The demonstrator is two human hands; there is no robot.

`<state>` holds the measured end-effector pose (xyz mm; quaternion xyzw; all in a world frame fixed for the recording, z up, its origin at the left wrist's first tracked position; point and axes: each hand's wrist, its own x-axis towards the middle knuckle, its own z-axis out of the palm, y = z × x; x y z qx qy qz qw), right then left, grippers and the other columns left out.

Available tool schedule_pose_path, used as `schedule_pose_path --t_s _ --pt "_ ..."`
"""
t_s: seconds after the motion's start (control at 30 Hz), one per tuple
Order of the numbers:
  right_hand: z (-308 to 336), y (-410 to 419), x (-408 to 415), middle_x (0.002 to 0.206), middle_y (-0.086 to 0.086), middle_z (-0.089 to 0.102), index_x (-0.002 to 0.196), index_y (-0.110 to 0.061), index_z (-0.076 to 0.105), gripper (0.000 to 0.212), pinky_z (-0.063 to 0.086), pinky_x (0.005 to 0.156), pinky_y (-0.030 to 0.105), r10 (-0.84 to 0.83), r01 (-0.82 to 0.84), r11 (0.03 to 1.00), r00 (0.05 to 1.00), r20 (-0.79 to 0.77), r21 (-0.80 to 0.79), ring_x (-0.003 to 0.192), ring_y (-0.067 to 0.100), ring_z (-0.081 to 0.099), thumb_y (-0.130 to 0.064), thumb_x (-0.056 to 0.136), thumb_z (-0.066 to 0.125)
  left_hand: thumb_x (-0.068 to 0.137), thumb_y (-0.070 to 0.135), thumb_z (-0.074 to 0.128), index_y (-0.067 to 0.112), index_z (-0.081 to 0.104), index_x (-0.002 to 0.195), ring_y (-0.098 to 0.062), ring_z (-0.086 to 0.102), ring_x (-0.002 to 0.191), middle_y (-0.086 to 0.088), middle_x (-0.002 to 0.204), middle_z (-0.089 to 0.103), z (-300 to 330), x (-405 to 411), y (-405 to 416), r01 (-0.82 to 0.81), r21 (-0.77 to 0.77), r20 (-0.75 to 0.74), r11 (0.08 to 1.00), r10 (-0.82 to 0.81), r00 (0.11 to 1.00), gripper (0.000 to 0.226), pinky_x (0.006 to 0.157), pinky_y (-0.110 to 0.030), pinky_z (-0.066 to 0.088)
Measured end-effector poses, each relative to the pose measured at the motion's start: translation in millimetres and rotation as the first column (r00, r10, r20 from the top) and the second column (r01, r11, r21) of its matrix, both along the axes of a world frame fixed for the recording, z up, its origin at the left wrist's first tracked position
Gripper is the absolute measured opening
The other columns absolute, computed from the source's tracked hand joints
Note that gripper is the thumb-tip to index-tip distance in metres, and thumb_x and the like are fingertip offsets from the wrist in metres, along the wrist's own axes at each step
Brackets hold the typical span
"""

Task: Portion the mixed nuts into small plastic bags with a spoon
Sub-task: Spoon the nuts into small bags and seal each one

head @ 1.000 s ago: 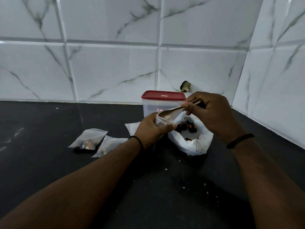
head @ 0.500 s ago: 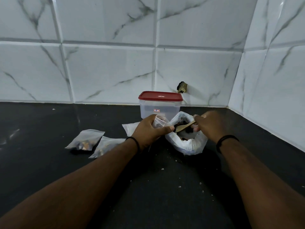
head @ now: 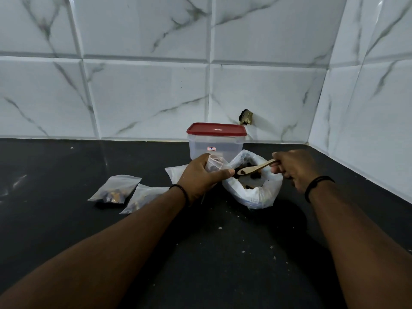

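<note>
A white plastic bag [head: 256,195] of mixed nuts [head: 249,186] stands open on the black counter. My right hand [head: 294,168] grips the handle of a wooden spoon [head: 256,167], whose bowl lies over the bag's mouth with dark nuts on it. Just left of the big bag, my left hand [head: 200,175] holds a small clear zip bag [head: 215,165] with its mouth facing the spoon. Two filled small bags [head: 114,189] [head: 145,197] lie flat on the counter to the left.
A clear tub with a red lid [head: 216,139] stands behind the bags against the tiled wall. A flat white bag [head: 176,172] lies behind my left wrist. Crumbs dot the counter [head: 223,241] in front. A tiled wall closes the right side.
My right hand came down from above the small bag, dipped the spoon into the big bag, and now lifts it with nuts toward the small bag. My left hand has barely moved.
</note>
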<state>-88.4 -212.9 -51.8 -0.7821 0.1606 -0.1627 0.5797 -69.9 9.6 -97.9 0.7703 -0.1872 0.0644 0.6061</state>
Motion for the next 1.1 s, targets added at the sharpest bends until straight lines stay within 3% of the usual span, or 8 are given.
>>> schedule_pose_path --t_s 0.37,0.5,0.63,0.7,0.8,0.9,1.0,1.1 --pt "18.6 9.9 -13.7 0.046 -0.003 0.059 0.078 -0.013 0.059 0.024 0.020 0.035 0.016 0.116 -0.135 0.984 0.980 0.159 0.113 0.037 0.006 0.032 -0.028 0.097 0.057 0.076 0.032 0.080 0.018 0.063 0.111 -0.014 0.066 0.096 0.002 0.101 0.070 1.0 -0.9 -0.5 0.010 -0.015 0.004 1.000 -0.010 1.000 0.042 0.087 -0.031 0.055" --pt "21.3 24.6 -20.3 0.056 0.001 0.066 0.082 -0.004 0.065 0.034 0.035 0.047 0.017 0.286 -0.226 0.952 0.897 0.338 -0.206 0.041 0.003 0.043 -0.034 0.096 0.061 0.076 0.032 0.080 0.018 0.064 0.113 -0.014 0.067 0.097 0.002 0.103 0.071 0.8 -0.9 0.5 0.020 -0.026 -0.010 0.999 -0.020 1.000 0.043 0.090 -0.036 0.055" --pt "23.0 33.2 -25.3 0.060 -0.005 0.069 0.082 -0.020 0.073 0.016 0.046 0.053 0.014 0.496 -0.212 0.788 0.774 0.393 -0.578 0.050 0.004 0.060 -0.034 0.088 0.071 0.075 0.035 0.080 0.017 0.063 0.116 -0.016 0.066 0.100 0.002 0.107 0.071 0.8 -0.3 0.6 0.026 -0.024 0.001 0.999 -0.026 1.000 0.048 0.093 -0.040 0.054" --pt "23.5 34.7 -27.8 0.062 -0.007 0.070 0.083 -0.026 0.074 0.006 0.051 0.059 0.015 0.531 -0.164 0.754 0.723 0.442 -0.636 0.058 0.006 0.067 -0.031 0.085 0.075 0.069 0.044 0.079 0.019 0.062 0.116 -0.015 0.065 0.100 0.002 0.107 0.070 1.4 0.3 0.3 0.013 -0.006 0.007 1.000 -0.013 1.000 0.056 0.092 -0.038 0.054" --pt "26.0 35.0 -31.2 0.061 -0.006 0.069 0.083 -0.022 0.074 0.009 0.049 0.058 0.013 0.470 -0.082 0.805 0.692 0.547 -0.588 0.056 0.005 0.066 -0.030 0.087 0.074 0.068 0.044 0.080 0.018 0.063 0.116 -0.015 0.065 0.100 0.002 0.107 0.070 0.7 1.3 0.6 0.010 -0.003 0.005 1.000 -0.010 1.000 0.057 0.092 -0.037 0.054" --pt "24.1 26.6 -24.5 0.057 -0.008 0.067 0.074 -0.019 0.068 0.023 0.042 0.056 0.010 0.250 0.104 0.846 0.789 0.561 -0.523 0.052 -0.001 0.060 -0.032 0.093 0.066 0.076 0.032 0.081 0.015 0.064 0.113 -0.017 0.066 0.098 0.000 0.103 0.071 -0.5 1.7 0.8 0.004 -0.016 0.011 1.000 -0.003 1.000 0.044 0.091 -0.037 0.054" --pt "12.5 11.9 -11.5 0.059 -0.001 0.068 0.067 -0.014 0.063 0.030 0.053 0.070 0.030 0.029 0.163 0.828 0.943 0.331 -0.537 0.061 0.009 0.064 -0.035 0.089 0.058 0.075 0.031 0.080 0.015 0.064 0.113 -0.016 0.066 0.099 0.000 0.103 0.071 -1.7 2.1 0.9 -0.003 -0.019 -0.003 1.000 0.003 1.000 0.044 0.091 -0.035 0.054" --pt "0.2 3.5 -4.8 0.064 0.007 0.070 0.064 -0.010 0.063 0.031 0.056 0.074 0.043 -0.067 0.129 0.860 0.988 0.142 -0.494 0.071 0.027 0.067 -0.037 0.069 0.048 0.075 0.034 0.080 0.017 0.063 0.116 -0.013 0.066 0.099 0.002 0.105 0.070 -1.4 2.2 1.0 -0.007 -0.002 -0.003 1.000 0.007 1.000 0.048 0.093 -0.037 0.054"
